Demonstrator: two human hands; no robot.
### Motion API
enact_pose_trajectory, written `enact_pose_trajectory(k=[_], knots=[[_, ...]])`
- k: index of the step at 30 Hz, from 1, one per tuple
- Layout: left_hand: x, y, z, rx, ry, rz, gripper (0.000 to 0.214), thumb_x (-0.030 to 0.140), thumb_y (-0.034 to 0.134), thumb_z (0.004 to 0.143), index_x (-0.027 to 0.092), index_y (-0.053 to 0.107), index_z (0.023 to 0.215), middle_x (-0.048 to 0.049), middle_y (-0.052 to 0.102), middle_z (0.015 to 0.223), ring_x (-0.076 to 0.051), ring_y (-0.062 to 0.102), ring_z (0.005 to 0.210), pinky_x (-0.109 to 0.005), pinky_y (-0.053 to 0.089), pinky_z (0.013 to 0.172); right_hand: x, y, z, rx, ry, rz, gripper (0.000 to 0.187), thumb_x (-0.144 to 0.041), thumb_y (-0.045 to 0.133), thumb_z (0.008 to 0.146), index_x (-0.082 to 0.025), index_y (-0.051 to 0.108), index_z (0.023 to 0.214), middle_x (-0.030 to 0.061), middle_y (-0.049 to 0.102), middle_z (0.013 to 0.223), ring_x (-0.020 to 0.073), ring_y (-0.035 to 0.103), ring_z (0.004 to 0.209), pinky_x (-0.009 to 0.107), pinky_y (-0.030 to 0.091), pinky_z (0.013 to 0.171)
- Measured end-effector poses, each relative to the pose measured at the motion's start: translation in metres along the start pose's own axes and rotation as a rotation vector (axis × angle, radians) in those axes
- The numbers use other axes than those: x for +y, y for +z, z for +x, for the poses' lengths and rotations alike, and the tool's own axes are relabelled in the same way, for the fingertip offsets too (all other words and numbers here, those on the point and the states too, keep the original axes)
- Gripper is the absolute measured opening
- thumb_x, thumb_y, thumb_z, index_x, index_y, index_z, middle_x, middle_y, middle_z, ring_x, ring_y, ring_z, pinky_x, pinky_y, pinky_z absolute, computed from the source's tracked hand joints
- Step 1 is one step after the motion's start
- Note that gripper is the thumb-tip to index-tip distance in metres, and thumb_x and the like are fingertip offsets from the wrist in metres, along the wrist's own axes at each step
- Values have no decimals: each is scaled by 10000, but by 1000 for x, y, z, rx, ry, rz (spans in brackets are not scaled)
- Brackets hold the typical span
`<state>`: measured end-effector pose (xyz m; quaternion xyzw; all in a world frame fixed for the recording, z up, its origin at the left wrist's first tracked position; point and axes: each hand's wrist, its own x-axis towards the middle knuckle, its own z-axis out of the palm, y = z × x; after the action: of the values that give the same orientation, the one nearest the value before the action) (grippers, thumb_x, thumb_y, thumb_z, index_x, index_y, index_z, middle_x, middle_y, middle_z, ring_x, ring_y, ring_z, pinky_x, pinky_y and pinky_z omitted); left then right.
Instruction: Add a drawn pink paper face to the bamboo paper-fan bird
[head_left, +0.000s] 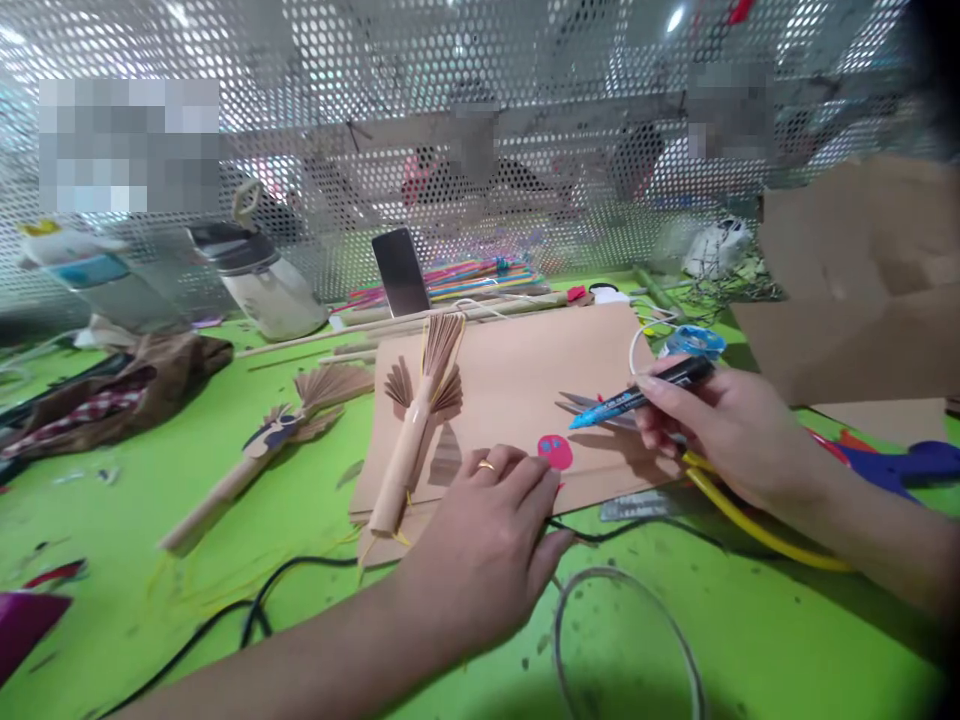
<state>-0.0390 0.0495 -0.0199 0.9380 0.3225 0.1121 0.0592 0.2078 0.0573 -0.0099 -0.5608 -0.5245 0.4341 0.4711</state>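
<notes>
My right hand grips a blue marker, its blue tip end pointing left and down. Scissor blades show just behind the marker; I cannot tell whether the same hand holds the scissors. Palm down, my left hand lies on brown paper, fingers extended and a ring on one. Its fingertips are at the edge of a small pink round piece with blue spots. Left of it lies a brown paper tube figure with pleated fans. Another tube figure with a dark patterned patch lies farther left.
A black cable and a pale cord loop cross the green table. A phone, a bottle and colourful sticks stand or lie along the perforated screen. Blue tape and cardboard are at right.
</notes>
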Motion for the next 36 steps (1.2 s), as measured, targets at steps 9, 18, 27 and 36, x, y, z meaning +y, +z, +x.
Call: enact_pose_trajectory(k=[9, 18, 27, 36], knots=[[-2, 2, 1, -1, 5, 6, 399, 387, 437, 965, 155, 540, 1273, -88, 595, 1197, -291, 450, 1091, -518, 409, 950, -6, 9, -3, -51, 14, -43, 291, -504, 645, 823, -214, 633, 846, -12, 642, 617, 97, 544, 471, 182, 416, 390], [-1, 1, 1, -6, 2, 10, 402, 373, 471, 950, 166, 530, 1289, -89, 593, 1194, -291, 451, 1091, -511, 414, 947, -2, 7, -2, -93, 5, -51, 275, -502, 665, 807, -237, 636, 874, -9, 652, 635, 116, 565, 499, 206, 465, 429], [-1, 2, 0, -9, 5, 3, 408, 371, 445, 963, 163, 516, 1307, -92, 588, 1204, -295, 446, 1095, -518, 403, 951, -2, 7, -3, -107, 6, -84, 289, -506, 644, 827, -220, 616, 856, -16, 647, 650, 94, 560, 507, 177, 459, 440], [-1, 3, 0, 14, 15, 18, 390, 366, 456, 958, 165, 531, 1284, -100, 602, 1186, -294, 459, 1080, -521, 421, 924, -2, 7, -2, -87, 23, -102, 313, -529, 649, 809, -230, 629, 900, -11, 653, 634, 105, 558, 483, 181, 439, 393]])
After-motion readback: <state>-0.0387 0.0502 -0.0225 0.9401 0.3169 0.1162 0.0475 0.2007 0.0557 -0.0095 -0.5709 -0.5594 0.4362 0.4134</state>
